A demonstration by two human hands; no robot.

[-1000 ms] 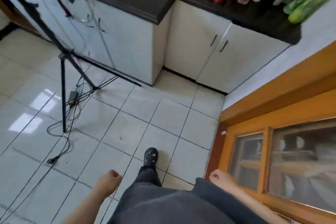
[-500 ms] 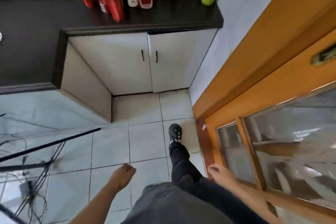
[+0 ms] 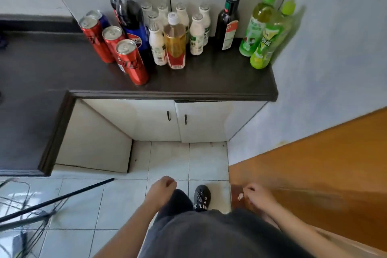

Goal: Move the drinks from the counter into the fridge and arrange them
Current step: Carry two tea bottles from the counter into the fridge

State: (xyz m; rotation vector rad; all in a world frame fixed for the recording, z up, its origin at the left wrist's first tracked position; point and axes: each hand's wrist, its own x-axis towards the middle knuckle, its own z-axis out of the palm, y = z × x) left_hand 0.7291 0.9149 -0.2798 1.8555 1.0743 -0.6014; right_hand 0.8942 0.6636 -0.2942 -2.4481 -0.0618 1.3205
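Note:
Drinks stand in a group on the dark counter (image 3: 209,84): three red cans (image 3: 132,62) at the left, a blue-capped cola bottle (image 3: 134,25), several small white bottles (image 3: 196,34), an amber tea bottle (image 3: 174,42), a dark bottle (image 3: 227,21) and two green bottles (image 3: 266,40) at the right end. My left hand (image 3: 162,189) hangs low over the floor, fingers loosely curled, holding nothing. My right hand (image 3: 256,196) hangs beside the orange door, fingers loosely curled, also holding nothing. Both hands are far below the counter. No fridge is in view.
White cabinet doors (image 3: 178,121) sit under the counter. An orange wooden door (image 3: 314,165) stands at my right. A black tripod leg (image 3: 56,199) and cables (image 3: 25,216) lie on the tiled floor at the left. My black shoe (image 3: 202,197) is on the tiles.
The view has swung towards the counter and come closer, so the drinks now stand straight ahead. Both hands stay low at my sides.

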